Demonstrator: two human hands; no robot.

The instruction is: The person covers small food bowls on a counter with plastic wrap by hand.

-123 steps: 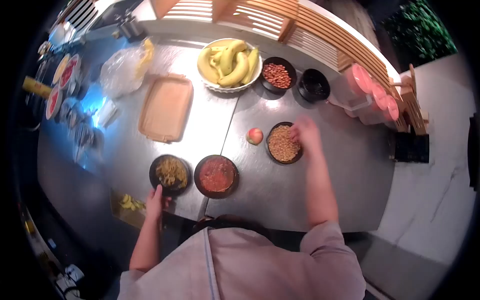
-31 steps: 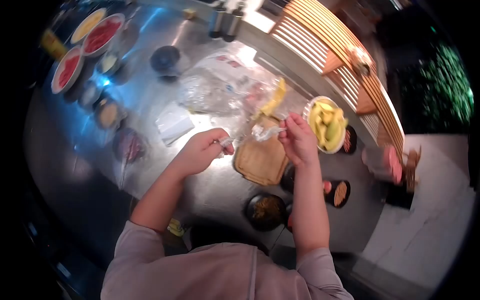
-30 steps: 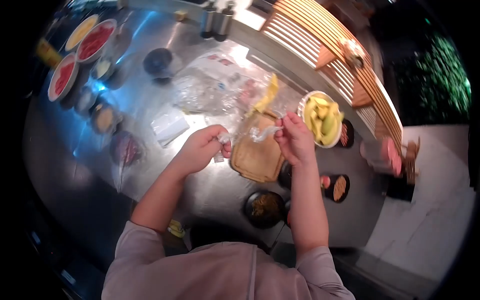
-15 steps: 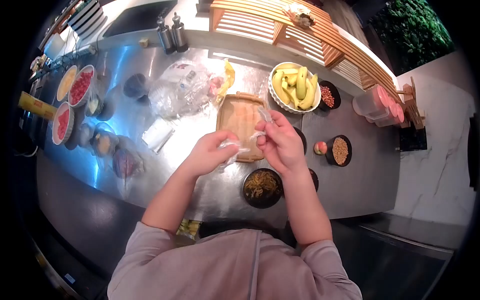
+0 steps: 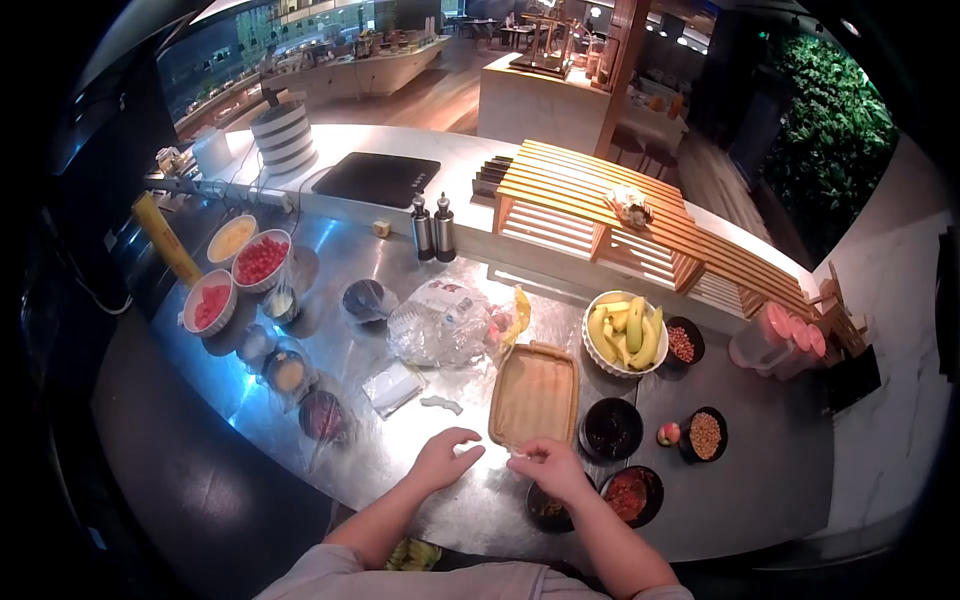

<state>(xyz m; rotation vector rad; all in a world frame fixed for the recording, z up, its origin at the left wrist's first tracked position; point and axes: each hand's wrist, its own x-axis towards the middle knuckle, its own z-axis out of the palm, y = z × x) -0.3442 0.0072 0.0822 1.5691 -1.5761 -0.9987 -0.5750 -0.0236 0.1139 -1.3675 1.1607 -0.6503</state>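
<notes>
My left hand (image 5: 447, 460) is over the steel table with thumb and fingers apart and nothing in it. Close by on its right, my right hand (image 5: 552, 468) is pinched at the near edge of the wooden tray (image 5: 535, 398); something tiny and pale shows at its fingertips, too small to name. A twisted whitish strip (image 5: 441, 404) lies beyond my left hand, beside a white packet (image 5: 394, 388). Under my right hand, a dark bowl (image 5: 546, 510) is partly hidden. Next to it stands a bowl of red sauce (image 5: 632, 496).
Clear plastic bags (image 5: 440, 325) lie behind the packet. A white bowl of bananas (image 5: 625, 333), a dark bowl (image 5: 612, 429), an apple (image 5: 668, 434) and a bowl of beige nuts or beans (image 5: 705, 436) are right. Left are bowls of red pieces (image 5: 262, 260). Two metal bottles (image 5: 433, 228) stand behind.
The view has tilted up, showing the room beyond. My left hand has opened and no longer holds clear plastic. A twisted strip now lies on the table. My right hand stays pinched.
</notes>
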